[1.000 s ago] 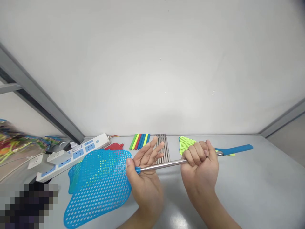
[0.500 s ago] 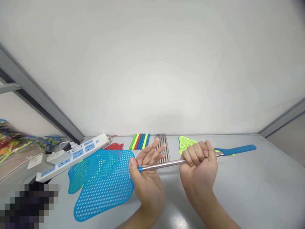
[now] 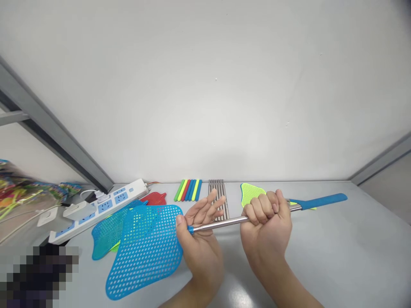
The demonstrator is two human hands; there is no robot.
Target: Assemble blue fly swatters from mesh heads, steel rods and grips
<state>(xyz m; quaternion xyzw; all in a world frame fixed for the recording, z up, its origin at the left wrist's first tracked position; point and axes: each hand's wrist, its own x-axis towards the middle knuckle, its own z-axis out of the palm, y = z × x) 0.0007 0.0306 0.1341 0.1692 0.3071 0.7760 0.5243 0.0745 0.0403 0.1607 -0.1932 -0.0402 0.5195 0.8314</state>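
Note:
A blue fly swatter [image 3: 147, 252] with a perforated head and a metal rod lies across both hands above the table. My left hand [image 3: 204, 250], palm up, has its thumb pressed on the swatter's neck where head meets rod; its other fingers extend behind the rod. My right hand [image 3: 266, 226] is closed in a fist around the rod. Beyond it, the rod runs into a blue handle [image 3: 324, 202] at the right. Behind my right fist lies a yellow-green swatter head [image 3: 252, 193], partly covered.
More swatter heads, one teal [image 3: 104, 235] and one red [image 3: 156, 198], lie at left beside a white power strip [image 3: 128, 192] with plugs. Coloured handle sleeves [image 3: 188, 190] and metal rods [image 3: 218, 186] are lined up near the wall. Packaged items [image 3: 19, 192] are at far left.
The swatter's head and my left hand have shifted slightly right and down, showing more of the heads behind. My right hand keeps its fist on the rod, nearly in place.

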